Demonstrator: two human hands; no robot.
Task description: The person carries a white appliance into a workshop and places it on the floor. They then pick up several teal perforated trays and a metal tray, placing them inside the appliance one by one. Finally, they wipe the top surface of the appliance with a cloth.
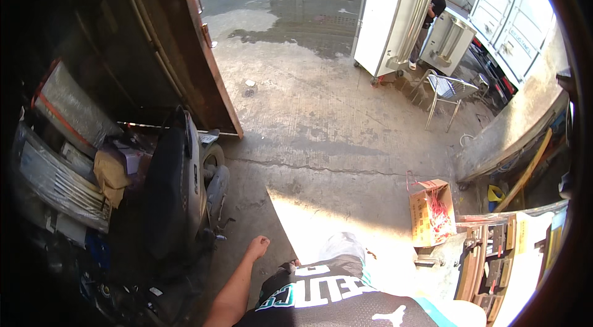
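We see the left hand (259,247) low over the near floor (247,219), its fingers loosely curled; we cannot tell whether anything sits inside them. The right hand is out of our sight, so its grip we cannot judge. A small skin-toned patch at the left edge of the dark shirt (321,293) is too covered to identify.

Nearest the hand, just to its left, stands a scooter (165,185); its dark seat and near end sink into shadow, and we lose its lower parts altogether. Farther left, plastic-wrapped panels (62,179) blur into the black rim.

On the near right, sunlight washes out the floor beside a cardboard box (421,216) of tangled red strands (440,211), whose ends we cannot trace. Far right, a tall white cabinet (386,15) partly hides a person (439,3), whose hands we cannot make out, behind a metal chair (452,87).
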